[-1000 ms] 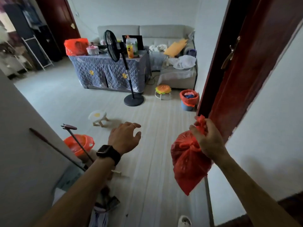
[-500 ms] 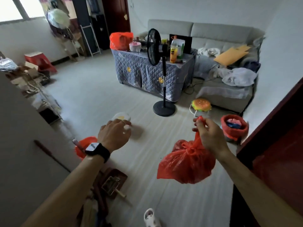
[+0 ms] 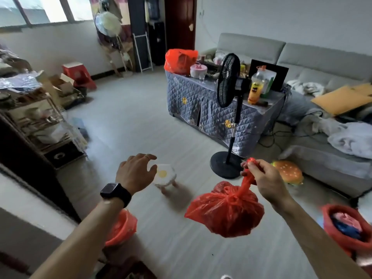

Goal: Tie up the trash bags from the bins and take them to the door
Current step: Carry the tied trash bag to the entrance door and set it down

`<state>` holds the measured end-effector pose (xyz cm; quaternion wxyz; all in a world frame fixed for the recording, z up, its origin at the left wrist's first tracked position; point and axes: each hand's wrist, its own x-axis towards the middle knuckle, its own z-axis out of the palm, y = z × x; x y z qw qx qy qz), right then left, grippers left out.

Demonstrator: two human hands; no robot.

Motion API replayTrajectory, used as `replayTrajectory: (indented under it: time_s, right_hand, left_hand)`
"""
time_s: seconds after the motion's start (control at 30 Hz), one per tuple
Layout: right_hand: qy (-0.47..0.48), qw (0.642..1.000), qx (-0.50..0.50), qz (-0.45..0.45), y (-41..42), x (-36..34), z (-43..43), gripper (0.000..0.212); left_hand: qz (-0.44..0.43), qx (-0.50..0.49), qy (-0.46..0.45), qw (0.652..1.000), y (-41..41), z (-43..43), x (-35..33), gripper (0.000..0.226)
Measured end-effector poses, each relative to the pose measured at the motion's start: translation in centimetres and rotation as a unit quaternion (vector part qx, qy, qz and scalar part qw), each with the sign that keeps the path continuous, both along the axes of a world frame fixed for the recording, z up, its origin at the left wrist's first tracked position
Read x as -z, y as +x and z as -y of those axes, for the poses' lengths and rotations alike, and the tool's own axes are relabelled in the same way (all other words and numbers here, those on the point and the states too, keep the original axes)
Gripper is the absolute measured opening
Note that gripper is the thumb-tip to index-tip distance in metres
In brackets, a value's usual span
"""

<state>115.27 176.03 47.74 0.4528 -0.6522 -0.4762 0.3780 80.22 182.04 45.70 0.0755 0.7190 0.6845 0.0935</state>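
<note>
Head view, lower middle of the frame: your right hand pinches the twisted neck of the tied red trash bag between the thumb and curled fingers. The knotted bag hangs just below and left of that hand, clear of the pale floor. Left of centre, your left hand holds nothing. Its fingers are spread and loosely bent, palm down, with a black watch on the wrist. Under that forearm, at lower left, a red-lined bin stands on the floor. A second red-lined bin at the lower right edge holds blue and pink rubbish. Between your hands, farther off, sits a small egg-patterned stool. A black pedestal fan stands at centre right, in front of a quilt-covered table. Another red bag rests on the table's far left corner.
</note>
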Motion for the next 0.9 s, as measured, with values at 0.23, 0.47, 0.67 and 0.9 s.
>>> replayTrajectory:
  time_s: [0.23,0.47,0.67,0.9]
  right_hand:
    - [-0.036,0.998,-0.033,-0.033,0.5,4.3,-20.3,0.022]
    - [-0.069,0.994,-0.074,-0.029,-0.1,5.9,-42.6,0.021]
    - [-0.065,0.992,-0.105,-0.013,-3.5,6.9,-62.5,0.023]
    - [-0.068,0.992,-0.108,-0.008,-8.8,7.3,-84.4,0.024]
  left_hand:
    - [-0.018,-0.033,-0.026,0.999,-0.2,-18.6,3.4,0.039]
    - [-0.013,-0.075,-0.06,0.995,-0.8,-37.8,4.1,0.043]
    - [0.004,-0.094,-0.076,0.993,-1.6,-55.0,6.6,0.044]
    - [0.032,-0.099,-0.112,0.988,-3.1,-75.1,9.3,0.041]
